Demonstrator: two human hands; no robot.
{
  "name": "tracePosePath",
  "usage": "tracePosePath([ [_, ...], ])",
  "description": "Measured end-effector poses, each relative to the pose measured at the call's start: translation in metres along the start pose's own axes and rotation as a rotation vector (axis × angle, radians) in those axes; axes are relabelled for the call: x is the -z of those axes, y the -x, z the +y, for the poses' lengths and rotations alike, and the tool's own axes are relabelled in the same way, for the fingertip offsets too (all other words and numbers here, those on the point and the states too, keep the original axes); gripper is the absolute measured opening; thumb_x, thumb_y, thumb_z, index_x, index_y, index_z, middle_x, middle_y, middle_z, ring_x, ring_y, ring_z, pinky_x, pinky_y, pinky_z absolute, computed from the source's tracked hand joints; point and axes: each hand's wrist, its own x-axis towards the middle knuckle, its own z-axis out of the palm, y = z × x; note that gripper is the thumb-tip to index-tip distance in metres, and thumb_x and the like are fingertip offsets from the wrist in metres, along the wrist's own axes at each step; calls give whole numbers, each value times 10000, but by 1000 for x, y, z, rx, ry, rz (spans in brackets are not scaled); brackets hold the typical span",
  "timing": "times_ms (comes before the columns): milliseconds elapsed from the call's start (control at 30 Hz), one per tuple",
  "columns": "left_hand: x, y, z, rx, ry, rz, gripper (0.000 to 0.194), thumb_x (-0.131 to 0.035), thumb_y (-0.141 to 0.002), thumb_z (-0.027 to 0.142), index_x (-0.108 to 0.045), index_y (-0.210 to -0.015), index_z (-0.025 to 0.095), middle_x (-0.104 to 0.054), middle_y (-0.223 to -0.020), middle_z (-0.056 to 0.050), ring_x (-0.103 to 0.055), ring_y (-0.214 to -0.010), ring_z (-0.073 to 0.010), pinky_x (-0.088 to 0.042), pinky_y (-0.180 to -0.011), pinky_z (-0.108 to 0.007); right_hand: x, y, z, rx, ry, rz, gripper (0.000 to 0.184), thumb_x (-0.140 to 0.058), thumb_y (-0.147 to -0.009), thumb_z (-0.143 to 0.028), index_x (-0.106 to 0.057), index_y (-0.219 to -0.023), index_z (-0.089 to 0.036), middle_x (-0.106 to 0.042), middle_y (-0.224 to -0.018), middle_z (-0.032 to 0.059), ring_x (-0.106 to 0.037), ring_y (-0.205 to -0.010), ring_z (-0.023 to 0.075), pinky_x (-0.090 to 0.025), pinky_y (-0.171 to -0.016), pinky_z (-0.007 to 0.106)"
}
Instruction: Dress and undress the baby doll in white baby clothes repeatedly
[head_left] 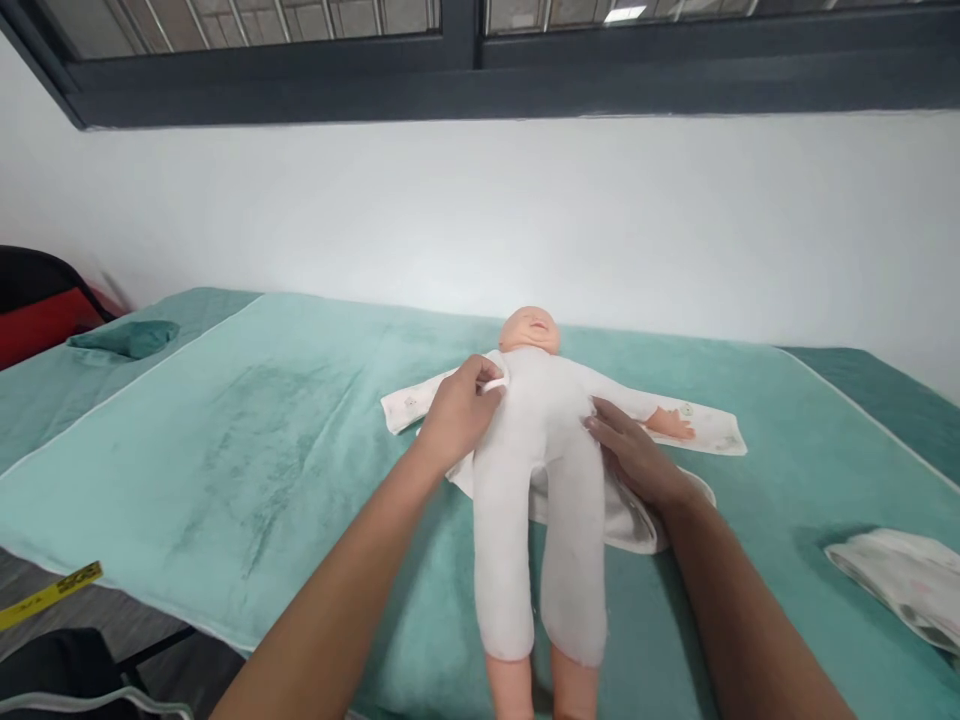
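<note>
Apparently, left hand (461,412) had fingertips closed on white cloth (505,368) by the doll's (541,405) shoulder; right hand (637,455), loosely open, rested at its opposite side. Doll lay face-up over a spread shirt (637,530) on green blanket (300,400). Judged best: small pinch, gentle tension, torso steadied.

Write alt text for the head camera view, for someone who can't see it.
A baby doll lies face up over a spread, printed white baby garment on a teal blanket. A person's left hand pinches white fabric near the doll's shoulder, while the right hand touches its side. Behind is a white wall.
</note>
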Motion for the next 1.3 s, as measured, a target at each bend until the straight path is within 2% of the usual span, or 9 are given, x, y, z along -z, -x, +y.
tracePosePath([
  [133,23,44,39,-69,157,-277,179,-565,-809,175,-671,-938,241,-687,-996,-9,-619,-860,-167,-477,-749,-277,0,4,-5,25,55,4,609,-636,-806,-562,-555,-1301,-216,-619,-1314,67,-540,-1232,297,-488,-990,374],
  [233,24,77,45,-103,253,-451,193,-537,-856,213,-690,-967,253,-698,-1025,-22,-628,-847,-166,-485,-721,-275,0,4,-2,33,40,13,630,-643,-799,-559,-549,-1318,-214,-634,-1292,71,-552,-1215,296,-484,-993,385],
  [300,17,94,31,-86,204,-352,204,-535,-852,203,-676,-991,252,-687,-1009,-34,-623,-880,-177,-487,-739,-285,1,3,2,41,22,9,620,-652,-787,-555,-566,-1304,-224,-644,-1276,62,-554,-1211,298,-482,-998,401],
  [400,4,113,-7,-77,67,-59,336,-553,-788,145,-613,-1099,256,-631,-1103,-57,-595,-998,-203,-490,-810,-316,2,-1,9,66,-11,4,601,-670,-770,-538,-583,-1284,-238,-652,-1259,50,-543,-1227,297,-475,-1013,427],
  [500,-5,121,-37,-81,-18,16,443,-525,-783,116,-555,-1198,268,-582,-1180,-67,-560,-1095,-212,-480,-879,-346,3,-3,12,71,-40,1,591,-680,-768,-522,-588,-1283,-249,-652,-1259,51,-549,-1225,295,-483,-1013,432],
  [800,-22,125,-49,73,6,74,66,-480,-828,205,-537,-797,214,-604,-788,-10,-561,-750,-174,-459,-718,-303,3,-5,17,24,-100,-18,651,-662,-790,-535,-528,-1358,-248,-606,-1337,59,-573,-1209,292,-502,-1011,421],
  [967,-11,132,-58,20,13,-103,115,-470,-796,177,-579,-811,212,-636,-809,-13,-596,-784,-178,-481,-748,-308,5,-8,20,-30,-88,11,734,-677,-777,-569,-470,-1404,-247,-511,-1443,61,-507,-1291,285,-426,-1091,413],
  [1133,15,99,-88,-47,-263,86,254,-475,-790,175,-619,-996,213,-661,-1073,-83,-601,-1042,-240,-482,-913,-401,4,-3,12,-31,-47,3,703,-656,-788,-586,-494,-1384,-251,-530,-1425,51,-501,-1292,298,-440,-1074,410],
  [1300,26,49,-111,-38,-429,142,268,-552,-804,264,-639,-1048,199,-665,-1173,-131,-571,-1156,-296,-427,-1015,-478,2,0,9,-17,-88,-38,682,-659,-795,-562,-491,-1379,-252,-527,-1431,51,-490,-1310,286,-458,-1060,390],
])
